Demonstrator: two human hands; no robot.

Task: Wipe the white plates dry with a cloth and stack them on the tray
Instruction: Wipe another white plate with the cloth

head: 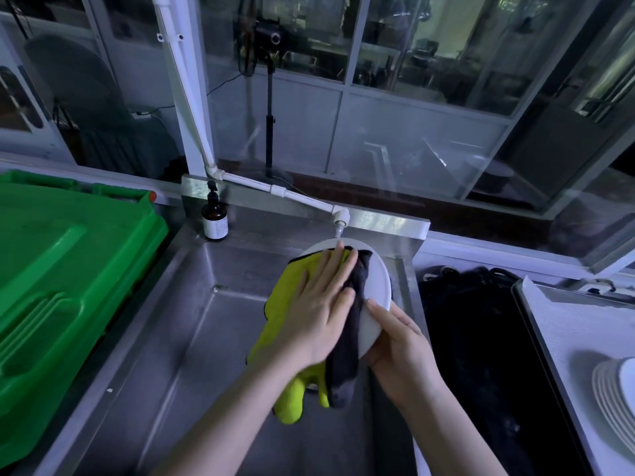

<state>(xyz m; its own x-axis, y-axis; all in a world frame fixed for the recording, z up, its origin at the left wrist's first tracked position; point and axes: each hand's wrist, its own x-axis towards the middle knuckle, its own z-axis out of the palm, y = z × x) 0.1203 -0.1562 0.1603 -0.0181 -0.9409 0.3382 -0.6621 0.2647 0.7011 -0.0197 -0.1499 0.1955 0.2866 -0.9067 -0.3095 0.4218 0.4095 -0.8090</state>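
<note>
Over the steel sink I hold one white plate tilted on edge. My right hand grips its lower right rim, thumb on the face. My left hand lies flat with straight fingers on a yellow and dark grey cloth, pressing it against the plate's face. The cloth's ends hang down below the plate. A stack of several white plates stands on the tray at the right edge.
A steel sink basin lies below my hands, with a white tap pipe ending just above the plate. A brown pump bottle stands at the sink's back left corner. A green plastic crate fills the left. A black surface lies between sink and tray.
</note>
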